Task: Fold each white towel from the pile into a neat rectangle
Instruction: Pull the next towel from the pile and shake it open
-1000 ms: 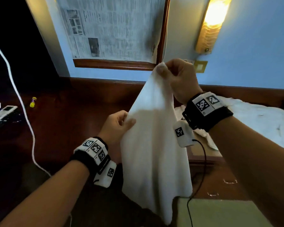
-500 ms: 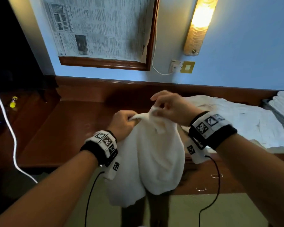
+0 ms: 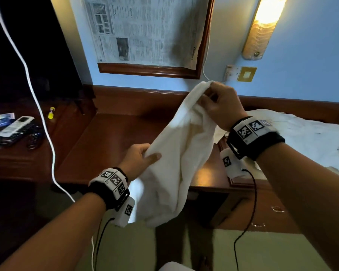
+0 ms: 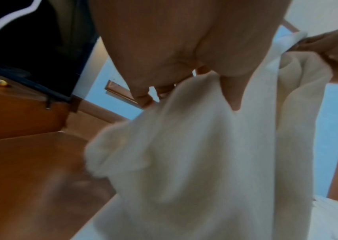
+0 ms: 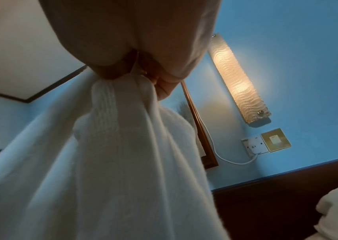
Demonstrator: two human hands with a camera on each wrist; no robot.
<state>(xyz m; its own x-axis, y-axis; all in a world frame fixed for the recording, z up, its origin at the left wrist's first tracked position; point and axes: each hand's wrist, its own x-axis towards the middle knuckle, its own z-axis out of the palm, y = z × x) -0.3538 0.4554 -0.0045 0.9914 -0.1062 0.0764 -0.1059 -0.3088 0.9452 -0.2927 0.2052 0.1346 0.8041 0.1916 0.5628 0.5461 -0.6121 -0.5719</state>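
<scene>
Two hands hold one white towel (image 3: pixel 176 163) in the air in front of the wooden desk (image 3: pixel 110 141). Left hand (image 3: pixel 138 160) is lower and nearer, thumb on top and fingers curled round a bunched edge of the cloth; the left wrist view shows the thumb pressed into the fabric (image 4: pixel 205 146). Right hand (image 3: pixel 221 106) is higher and farther, fingers pinching the towel's top edge; the right wrist view shows the gathered cloth (image 5: pixel 112 146) running up into the closed fingers. Towel hangs slack between the two hands, sagging in a loose fold, its lower end dangling below the desk's front edge over the green floor (image 3: pixel 164 251). Both wrists wear black bands with white marker blocks and thin black cables.

Behind the right forearm, a rumpled pile of white towels (image 3: pixel 309 137) lies on the desk's right part. At the left, on a lower dark surface, a white remote (image 3: pixel 16 126) and a dark remote (image 3: pixel 18 134) lie side by side, with a small yellow tube (image 3: pixel 51 112) farther back. A white cable (image 3: pixel 33 94) hangs down across the left side. On the blue wall: a wood frame covered with newspaper (image 3: pixel 145 30), a lit wall lamp (image 3: pixel 262 26), a white socket (image 3: pixel 232 72) just beside a brass switch plate (image 3: pixel 247 74).
</scene>
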